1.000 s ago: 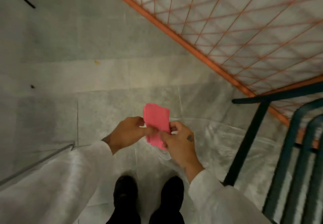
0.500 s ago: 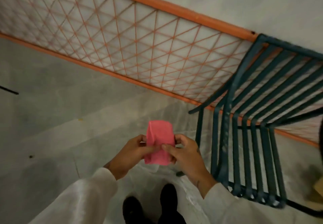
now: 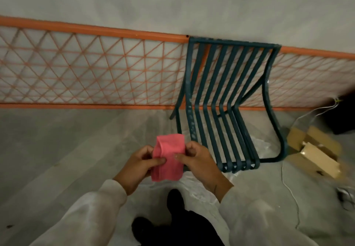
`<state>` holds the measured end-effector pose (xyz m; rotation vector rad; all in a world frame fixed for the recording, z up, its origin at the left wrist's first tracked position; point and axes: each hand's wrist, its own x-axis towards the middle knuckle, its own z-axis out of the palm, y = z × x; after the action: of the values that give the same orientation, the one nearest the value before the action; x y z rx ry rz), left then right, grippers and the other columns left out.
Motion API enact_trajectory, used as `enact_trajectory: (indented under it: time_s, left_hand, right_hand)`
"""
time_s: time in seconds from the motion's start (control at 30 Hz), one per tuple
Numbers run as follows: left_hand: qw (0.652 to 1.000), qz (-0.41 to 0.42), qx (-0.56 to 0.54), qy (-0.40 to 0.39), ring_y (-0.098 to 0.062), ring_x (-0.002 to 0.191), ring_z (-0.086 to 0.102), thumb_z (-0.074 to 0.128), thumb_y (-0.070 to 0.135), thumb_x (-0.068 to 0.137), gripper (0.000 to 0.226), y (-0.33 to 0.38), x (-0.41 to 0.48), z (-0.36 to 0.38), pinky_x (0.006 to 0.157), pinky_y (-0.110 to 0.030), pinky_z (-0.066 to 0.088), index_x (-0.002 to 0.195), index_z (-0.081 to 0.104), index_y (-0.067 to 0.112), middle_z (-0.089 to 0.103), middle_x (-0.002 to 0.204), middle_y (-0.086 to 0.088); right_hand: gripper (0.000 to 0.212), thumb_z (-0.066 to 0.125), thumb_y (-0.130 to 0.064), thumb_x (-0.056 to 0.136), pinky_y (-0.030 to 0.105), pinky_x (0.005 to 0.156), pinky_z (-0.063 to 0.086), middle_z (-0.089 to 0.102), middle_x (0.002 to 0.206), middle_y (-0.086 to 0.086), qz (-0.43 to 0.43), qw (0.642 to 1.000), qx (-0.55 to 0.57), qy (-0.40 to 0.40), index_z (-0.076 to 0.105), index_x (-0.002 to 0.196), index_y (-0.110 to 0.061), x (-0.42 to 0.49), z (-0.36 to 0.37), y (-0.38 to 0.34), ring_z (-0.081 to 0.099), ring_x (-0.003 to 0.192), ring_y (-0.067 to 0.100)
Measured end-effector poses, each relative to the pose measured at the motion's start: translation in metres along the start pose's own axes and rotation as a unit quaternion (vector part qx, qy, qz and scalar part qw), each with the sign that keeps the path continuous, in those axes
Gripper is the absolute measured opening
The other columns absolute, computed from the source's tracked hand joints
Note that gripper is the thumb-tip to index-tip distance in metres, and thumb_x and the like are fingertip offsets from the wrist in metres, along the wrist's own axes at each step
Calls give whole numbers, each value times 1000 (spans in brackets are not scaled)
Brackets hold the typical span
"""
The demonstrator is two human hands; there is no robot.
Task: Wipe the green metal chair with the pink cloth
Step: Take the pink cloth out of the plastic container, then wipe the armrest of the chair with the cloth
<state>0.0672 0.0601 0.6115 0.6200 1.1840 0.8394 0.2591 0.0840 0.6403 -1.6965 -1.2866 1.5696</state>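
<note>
A folded pink cloth (image 3: 169, 157) is held upright in front of me, pinched on both sides. My left hand (image 3: 137, 166) grips its left edge and my right hand (image 3: 199, 162) grips its right edge. The dark green metal chair (image 3: 224, 99), made of slats, stands just right of and beyond my hands, with its back against an orange lattice fence. The seat's front edge (image 3: 238, 166) is close to my right hand, not touching the cloth.
The orange lattice fence (image 3: 86, 72) runs across the view before a grey wall. An open cardboard box (image 3: 315, 149) lies right of the chair, with white cables (image 3: 288, 188) on the floor. Clear plastic sheeting (image 3: 197, 188) lies under the chair. My shoes (image 3: 172, 201) are below.
The view has swung up and right, bringing the whole chair and the box into sight. Both hands have kept their hold on the pink cloth, which looks a little more unfolded.
</note>
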Motion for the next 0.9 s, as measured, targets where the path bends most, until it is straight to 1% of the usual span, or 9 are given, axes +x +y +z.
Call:
enact_trajectory:
  time_s: [0.07, 0.13, 0.2, 0.33, 0.47, 0.6, 0.73, 0.83, 0.9]
  left_hand:
    - [1000, 6, -10, -27, -18, 71, 63, 81, 13, 63, 26, 0, -3, 12, 61, -29, 51, 77, 60, 11, 65, 77, -9]
    - [999, 4, -18, -50, -22, 72, 63, 85, 11, 61, 25, 1, -5, 21, 62, -30, 50, 72, 63, 14, 64, 77, -12]
    - [998, 5, -14, -68, -26, 75, 62, 86, 13, 60, 27, 5, -6, 29, 66, -34, 49, 72, 63, 14, 64, 80, -15]
    - [995, 23, -26, -89, -29, 80, 64, 88, 16, 58, 33, 23, -9, 52, 72, -39, 49, 75, 61, 12, 66, 86, -18]
    - [995, 45, -6, -86, -30, 81, 65, 88, 16, 61, 32, 43, -10, 83, 69, -39, 51, 79, 61, 14, 66, 89, -16]
    - [996, 75, 10, -53, -25, 78, 66, 92, 24, 57, 35, 53, -10, 123, 63, -34, 52, 75, 62, 17, 65, 86, -14]
    - [992, 109, 54, -29, -17, 67, 66, 95, 33, 50, 41, 48, -15, 175, 52, -27, 49, 67, 59, 21, 68, 74, -5]
    - [986, 142, 85, 29, -14, 62, 64, 91, 32, 57, 38, 34, -17, 217, 52, -26, 49, 65, 56, 19, 65, 66, -1]
    - [980, 165, 81, 76, -14, 60, 62, 85, 25, 67, 31, 23, -16, 245, 52, -27, 47, 65, 55, 17, 64, 64, -2]
  right_hand:
    - [21, 77, -13, 82, 44, 80, 59, 72, 93, 10, -15, 1000, 24, 14, 59, 89, -7, -12, -10, 3, 70, 90, 26]
    - [20, 77, -12, 82, 29, 69, 56, 72, 84, 1, -28, 999, 37, 28, 58, 86, -15, -22, -19, 7, 68, 79, 14]
    - [22, 77, -15, 82, 24, 66, 52, 70, 85, -4, -32, 998, 38, 42, 57, 89, -20, -33, -26, 10, 65, 77, 8]
    - [27, 76, -17, 83, 41, 80, 59, 70, 99, 2, -68, 994, 50, 74, 54, 98, -21, -46, -46, 4, 69, 93, 18]
    - [26, 73, -10, 86, 43, 81, 59, 67, 99, 10, -122, 987, 50, 92, 51, 99, -12, -50, -75, -9, 68, 94, 23]
    - [27, 74, -12, 85, 48, 80, 59, 65, 99, 18, -147, 984, 47, 85, 50, 96, -6, -53, -110, -16, 66, 95, 31]
    - [26, 75, -17, 84, 42, 77, 60, 66, 91, 10, -166, 983, 26, 69, 51, 94, -10, -64, -156, -7, 66, 89, 26]
    - [27, 76, -22, 83, 41, 76, 58, 65, 90, 12, -180, 982, 17, 51, 54, 93, -10, -77, -191, 8, 64, 81, 20]
    - [28, 76, -21, 84, 38, 77, 58, 65, 92, 12, -180, 982, 22, 50, 52, 94, -12, -84, -212, 21, 63, 82, 16]
